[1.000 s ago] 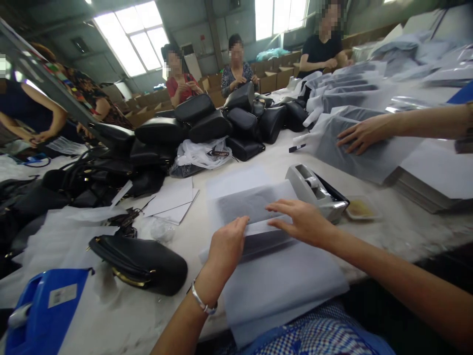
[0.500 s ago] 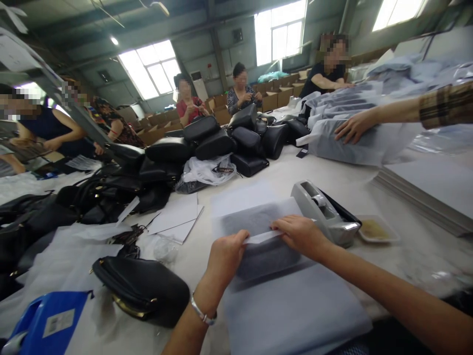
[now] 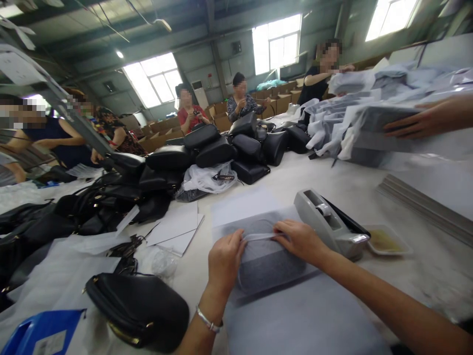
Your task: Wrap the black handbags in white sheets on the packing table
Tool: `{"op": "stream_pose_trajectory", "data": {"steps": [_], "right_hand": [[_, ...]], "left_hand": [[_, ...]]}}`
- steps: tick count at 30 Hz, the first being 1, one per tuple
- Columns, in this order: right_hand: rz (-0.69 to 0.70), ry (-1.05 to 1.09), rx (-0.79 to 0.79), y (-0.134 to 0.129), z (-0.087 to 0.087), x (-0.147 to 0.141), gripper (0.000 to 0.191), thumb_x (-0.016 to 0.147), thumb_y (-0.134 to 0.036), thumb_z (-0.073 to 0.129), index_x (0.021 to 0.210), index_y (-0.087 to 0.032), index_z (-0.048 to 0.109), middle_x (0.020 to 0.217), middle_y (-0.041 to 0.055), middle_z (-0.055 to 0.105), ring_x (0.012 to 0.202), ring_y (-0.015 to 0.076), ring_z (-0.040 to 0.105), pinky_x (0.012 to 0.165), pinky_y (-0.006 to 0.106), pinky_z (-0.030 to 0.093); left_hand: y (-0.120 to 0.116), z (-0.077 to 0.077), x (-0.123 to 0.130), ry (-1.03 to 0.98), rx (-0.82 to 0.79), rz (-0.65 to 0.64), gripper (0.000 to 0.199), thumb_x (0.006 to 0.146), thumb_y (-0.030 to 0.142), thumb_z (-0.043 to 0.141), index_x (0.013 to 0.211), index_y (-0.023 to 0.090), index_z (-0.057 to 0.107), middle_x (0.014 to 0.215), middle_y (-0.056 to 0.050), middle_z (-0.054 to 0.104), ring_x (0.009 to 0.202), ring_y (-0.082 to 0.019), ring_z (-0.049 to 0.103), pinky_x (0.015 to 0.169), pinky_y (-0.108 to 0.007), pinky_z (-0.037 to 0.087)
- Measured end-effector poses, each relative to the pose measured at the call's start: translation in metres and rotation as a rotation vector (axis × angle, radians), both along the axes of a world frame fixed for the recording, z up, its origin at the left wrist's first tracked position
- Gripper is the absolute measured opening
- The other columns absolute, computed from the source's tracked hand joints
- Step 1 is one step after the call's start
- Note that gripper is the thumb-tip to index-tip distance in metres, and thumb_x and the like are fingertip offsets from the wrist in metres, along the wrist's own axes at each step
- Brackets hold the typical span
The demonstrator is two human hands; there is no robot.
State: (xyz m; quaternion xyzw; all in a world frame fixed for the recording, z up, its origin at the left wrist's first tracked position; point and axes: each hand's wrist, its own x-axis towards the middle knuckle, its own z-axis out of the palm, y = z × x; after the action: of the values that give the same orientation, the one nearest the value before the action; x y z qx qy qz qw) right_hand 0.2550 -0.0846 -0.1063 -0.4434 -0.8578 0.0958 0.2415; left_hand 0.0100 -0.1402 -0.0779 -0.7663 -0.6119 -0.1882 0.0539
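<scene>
Paper (image 3: pixel 259 237) is pinched in the left grip (image 3: pixel 224 256) and right grip (image 3: pixel 300 241); just beneath, a dark bundle (image 3: pixel 271 270) is wrapped.

1 near pkg (image 3: pixel 271 270), 1 gry tape disp. (image 3: pixel 334 228), 1 plas. tub (image 3: pixel 392 252), 1 bracelet (image 3: pixel 208 321).

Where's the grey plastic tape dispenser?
The grey plastic tape dispenser is right of centre in the head view, between the wearer's right hand and the shallow translucent plastic tray.
</scene>
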Motion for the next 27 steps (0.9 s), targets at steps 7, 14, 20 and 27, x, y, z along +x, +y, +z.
{"op": "stream_pose_trajectory", "data": {"steps": [7,14,20,27], "right_hand": [[-0.038,-0.046,-0.019,0.003,0.006,-0.004,0.015,0.093,-0.037,0.057,0.097,-0.023,0.060,0.092,0.0040,0.070,0.083,0.0203,0.065,0.072,0.029,0.046],[-0.164,-0.023,0.180,0.015,0.014,0.011,0.025,0.091,-0.018,0.051,0.114,-0.022,0.059,0.122,0.0093,0.067,0.109,0.0270,0.063,0.093,0.042,0.048],[-0.509,0.130,0.323,-0.006,0.017,0.097,0.027,0.090,-0.037,0.052,0.108,-0.021,0.066,0.131,0.0117,0.061,0.125,0.0305,0.052,0.109,0.048,0.039],[-0.710,0.226,-0.089,-0.028,-0.008,0.158,0.038,0.083,-0.057,0.056,0.083,-0.025,0.077,0.134,0.0083,0.060,0.123,0.0310,0.056,0.109,0.046,0.039]], "left_hand": [[-0.030,-0.025,0.033,0.054,0.166,-0.140,0.034,0.098,0.017,0.046,0.129,0.022,0.059,0.132,-0.006,0.065,0.126,-0.022,0.057,0.115,-0.046,0.037],[-0.036,-0.033,0.053,0.090,-0.103,-0.076,0.039,0.095,0.028,0.053,0.134,0.028,0.055,0.152,-0.009,0.044,0.140,-0.033,0.040,0.110,-0.063,0.038],[-0.030,-0.031,0.046,0.049,-0.128,-0.048,0.044,0.090,0.037,0.062,0.133,0.033,0.056,0.157,-0.011,0.035,0.145,-0.039,0.028,0.109,-0.067,0.032],[-0.029,-0.034,0.047,0.037,-0.126,-0.046,0.044,0.089,0.035,0.063,0.133,0.032,0.057,0.157,-0.012,0.035,0.145,-0.041,0.026,0.108,-0.067,0.032]]}}
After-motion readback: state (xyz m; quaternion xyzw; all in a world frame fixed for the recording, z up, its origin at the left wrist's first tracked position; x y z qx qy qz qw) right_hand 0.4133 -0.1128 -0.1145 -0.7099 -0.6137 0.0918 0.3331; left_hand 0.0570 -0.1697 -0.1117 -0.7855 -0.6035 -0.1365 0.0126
